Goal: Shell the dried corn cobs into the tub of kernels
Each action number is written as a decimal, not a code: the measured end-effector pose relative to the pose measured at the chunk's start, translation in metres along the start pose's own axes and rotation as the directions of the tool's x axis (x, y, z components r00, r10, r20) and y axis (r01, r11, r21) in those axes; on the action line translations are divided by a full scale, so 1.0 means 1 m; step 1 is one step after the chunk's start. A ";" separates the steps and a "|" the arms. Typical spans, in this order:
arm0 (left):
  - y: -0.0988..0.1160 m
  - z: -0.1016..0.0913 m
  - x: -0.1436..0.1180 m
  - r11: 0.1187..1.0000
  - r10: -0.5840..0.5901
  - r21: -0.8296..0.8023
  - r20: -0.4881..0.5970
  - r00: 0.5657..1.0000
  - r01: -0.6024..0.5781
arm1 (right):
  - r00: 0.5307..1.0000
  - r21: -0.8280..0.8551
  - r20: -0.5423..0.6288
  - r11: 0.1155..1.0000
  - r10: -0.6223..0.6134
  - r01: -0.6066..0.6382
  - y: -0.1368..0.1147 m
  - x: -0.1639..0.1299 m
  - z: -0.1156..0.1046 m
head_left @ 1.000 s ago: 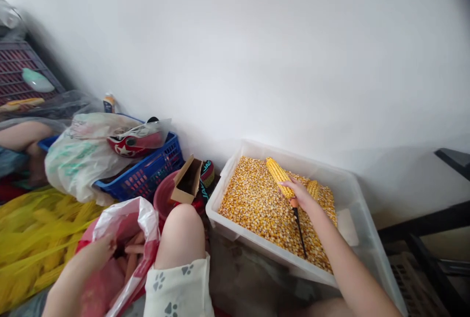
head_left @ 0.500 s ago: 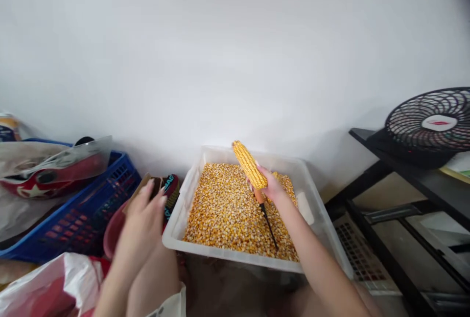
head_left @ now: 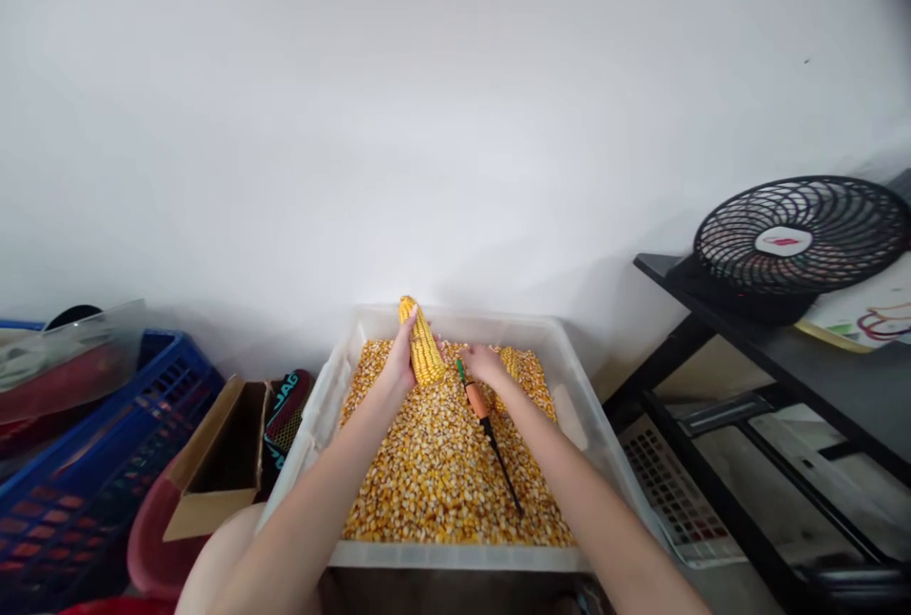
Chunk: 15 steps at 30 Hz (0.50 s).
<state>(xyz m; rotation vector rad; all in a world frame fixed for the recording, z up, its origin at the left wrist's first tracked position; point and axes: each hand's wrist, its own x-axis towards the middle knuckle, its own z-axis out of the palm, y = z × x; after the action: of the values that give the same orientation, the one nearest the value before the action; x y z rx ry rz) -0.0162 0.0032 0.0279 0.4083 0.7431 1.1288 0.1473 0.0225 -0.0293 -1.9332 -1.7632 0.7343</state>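
Both hands are over the clear plastic tub (head_left: 569,387), which sits on the floor by the white wall. L hand (head_left: 399,361) is wrapped round a full corn cob (head_left: 422,349), fingers closed on its left side, cob tilted w/ tip up toward the far rim. R hand (head_left: 485,364) is closed on a screwdriver (head_left: 484,418) w/ orange handle & green cap; black shaft points down toward the viewer, lying just over the kernels.

Step in hand, by my read: cob is gripped & the tool sits next to it, so shelling is about to start, not yet begun; all rows on the cob look intact. Next move prob. calls for turning the tool tip to the cob & pushing along a row, L hand holding the cob firm over the tub so kernels drop inside.

Containers:
- tub: nearly full of loose yellow kernels (head_left: 434,473); a 2nd cob (head_left: 510,364) lies at the back, just beyond the R hand.
- cardboard box (head_left: 213,463), left of tub: open, inside dark, contents can't tell.
- blue crate (head_left: 78,473), far left: contents mostly out of view.
- red basin (head_left: 153,549) under the box: contents hidden.

Black fan (head_left: 797,240) stands on a dark shelf (head_left: 818,368) at right.
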 end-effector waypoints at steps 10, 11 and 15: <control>-0.014 -0.006 -0.009 0.993 -0.061 0.107 0.143 0.988 0.046 | 0.994 0.071 -0.011 0.992 -0.105 0.105 0.020 -0.006 0.020; -0.015 -0.005 -0.008 0.992 -0.071 0.115 0.132 0.989 0.056 | 0.993 0.108 -0.043 0.988 -0.111 0.115 0.017 -0.009 0.015; -0.022 -0.002 -0.003 0.988 -0.062 0.141 0.050 0.997 0.055 | 0.995 0.652 0.016 0.756 -0.094 0.062 -0.004 -0.034 -0.003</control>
<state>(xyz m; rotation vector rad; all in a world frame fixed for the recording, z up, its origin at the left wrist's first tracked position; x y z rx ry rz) -0.0040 -0.0087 0.0132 0.5302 0.7839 1.0098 0.1441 -0.0109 -0.0212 -1.3589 -1.3357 1.1834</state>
